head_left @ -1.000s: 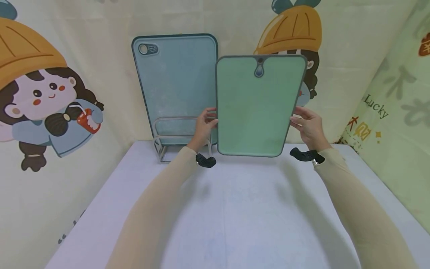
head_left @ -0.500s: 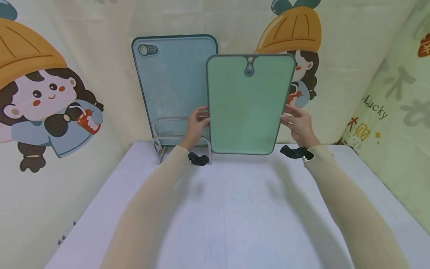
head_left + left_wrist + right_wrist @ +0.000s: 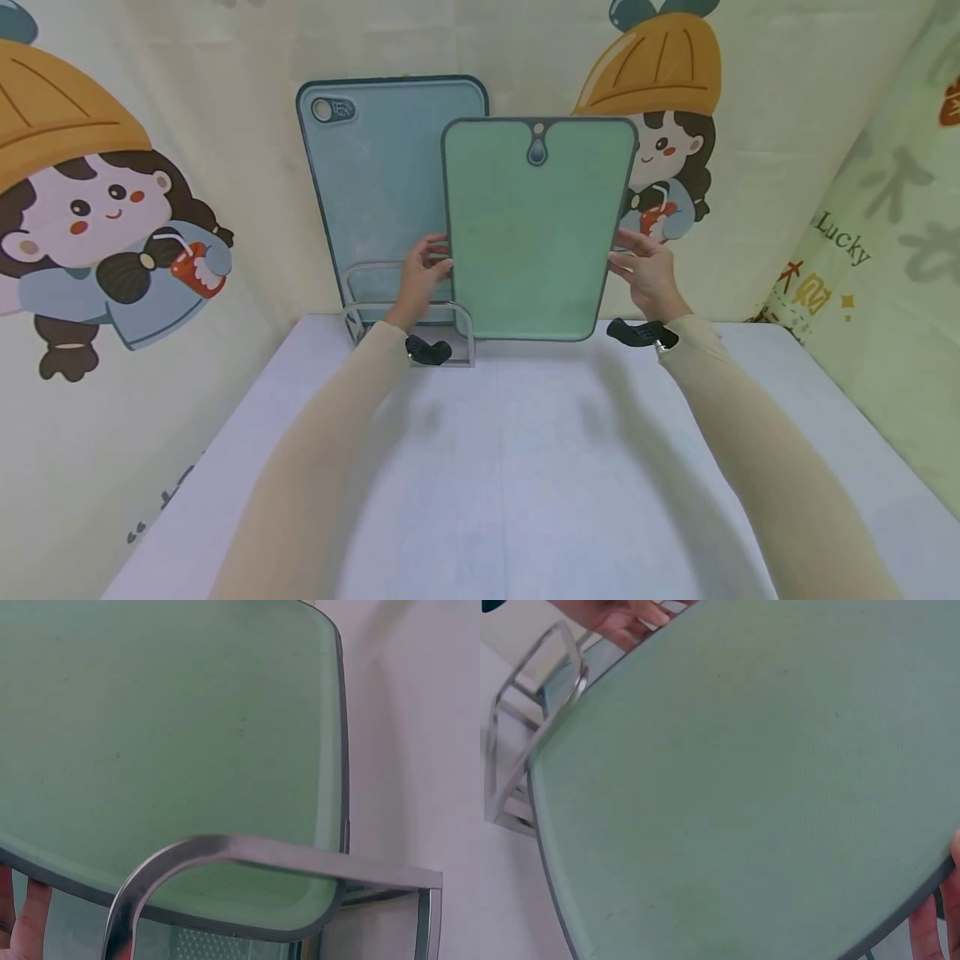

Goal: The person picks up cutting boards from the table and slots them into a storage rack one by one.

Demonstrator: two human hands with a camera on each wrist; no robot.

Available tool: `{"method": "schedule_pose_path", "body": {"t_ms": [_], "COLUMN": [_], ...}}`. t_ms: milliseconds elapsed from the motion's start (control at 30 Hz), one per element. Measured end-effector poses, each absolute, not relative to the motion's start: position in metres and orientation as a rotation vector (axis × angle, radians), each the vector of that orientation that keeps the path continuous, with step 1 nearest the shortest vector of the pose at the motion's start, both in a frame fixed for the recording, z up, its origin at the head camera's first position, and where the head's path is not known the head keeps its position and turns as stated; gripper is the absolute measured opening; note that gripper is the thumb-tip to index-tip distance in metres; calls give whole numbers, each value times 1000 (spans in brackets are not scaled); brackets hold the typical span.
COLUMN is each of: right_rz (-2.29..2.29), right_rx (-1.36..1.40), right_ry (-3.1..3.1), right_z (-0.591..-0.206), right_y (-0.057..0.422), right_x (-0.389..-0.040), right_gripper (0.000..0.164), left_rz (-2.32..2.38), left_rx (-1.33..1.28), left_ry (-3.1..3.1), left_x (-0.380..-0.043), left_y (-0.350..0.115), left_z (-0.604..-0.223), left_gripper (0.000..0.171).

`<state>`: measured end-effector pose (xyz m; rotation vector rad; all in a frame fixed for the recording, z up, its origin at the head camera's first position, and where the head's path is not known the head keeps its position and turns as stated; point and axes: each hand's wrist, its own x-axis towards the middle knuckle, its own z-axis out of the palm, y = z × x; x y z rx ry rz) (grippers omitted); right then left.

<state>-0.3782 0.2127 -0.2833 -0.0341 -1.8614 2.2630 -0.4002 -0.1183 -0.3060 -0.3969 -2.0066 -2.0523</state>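
A green cutting board with grey edging and a drop-shaped hole at the top is held upright just above the table. My left hand pinches its left edge, thumb in front. On the opposite edge, my right hand grips it the same way. A metal board rack has its front bar crossing before the green board's lower left corner. Standing in the rack is a larger blue cutting board, partly hidden behind the green one.
The white table runs to the back wall, which is hung with a cream cloth printed with cartoon figures. A green printed cloth hangs along the right side. Dark straps circle both wrists.
Both hands have carried the green board to the left, so it covers more of the blue board and its lower corner now lies behind the rack's front bar.
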Motion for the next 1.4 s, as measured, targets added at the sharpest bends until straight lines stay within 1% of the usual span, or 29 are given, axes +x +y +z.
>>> {"method": "schedule_pose_path", "body": {"t_ms": [233,567,867,1067,1233,1400], "right_rz": [2255,2268,2270,2311,2299,2280], "right_rx": [-33,-27,-10,15,16,25], "right_ry": [-1856,-1858,-1853,-1816,-1830,-1836], "right_z": [-286,-288,-289,-287,-286,-286], "right_y": [199,180,165,157,150,142], "right_x": [-385,-391,-397,-398,-398,-399], "right_gripper": [39,40,41,42,38,36], "left_rz": [-2043,-2016,-2054,-2018,-2044,-2042], "left_rx": [-389,-347,-284,-288,-299,-210], "left_ry": [-2025,-2074,-2032,-1999,-1952,-2012], "left_x": [-400,-383,-393,-400,-397,-386], "left_y": [-131,-146,-161,-170,-176,-179], "left_z": [-305,-292,-297,-303,-302,-293], "left_gripper": [36,38,37,36,33,37]}}
